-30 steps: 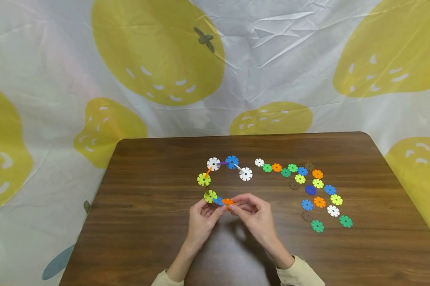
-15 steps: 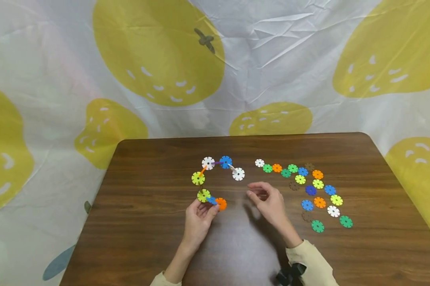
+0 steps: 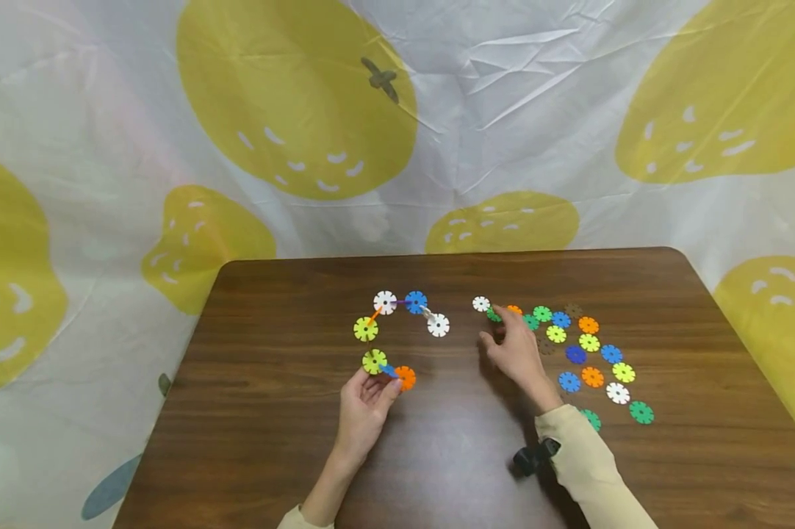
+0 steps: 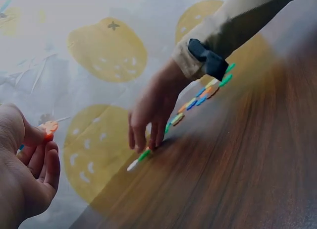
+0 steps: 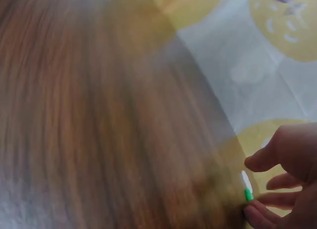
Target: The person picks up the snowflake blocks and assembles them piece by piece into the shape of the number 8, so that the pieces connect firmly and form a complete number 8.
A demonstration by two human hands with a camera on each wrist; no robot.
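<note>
My left hand (image 3: 362,413) pinches the lower end of a curved chain of notched plastic discs, near a blue disc (image 3: 389,370) and the orange end disc (image 3: 405,378). Yellow-green (image 3: 365,329), white (image 3: 385,302) and blue discs follow round the curve, some standing edge-on, up to a white end disc (image 3: 438,325). My right hand (image 3: 518,353) is over the loose discs, fingertips right at a green disc (image 3: 493,315) beside a white disc (image 3: 480,303). In the right wrist view, thumb and fingers stand apart near the green disc (image 5: 248,194).
Several loose discs, among them a blue one (image 3: 575,354), an orange one (image 3: 592,377) and a green one (image 3: 641,412), lie spread on the right of the brown wooden table (image 3: 272,441). A fruit-print cloth (image 3: 344,228) hangs behind the table's far edge.
My right hand has let go of the chain's orange end and moved right and away from me to the loose discs. My left hand still holds the chain, which has shifted slightly left.
</note>
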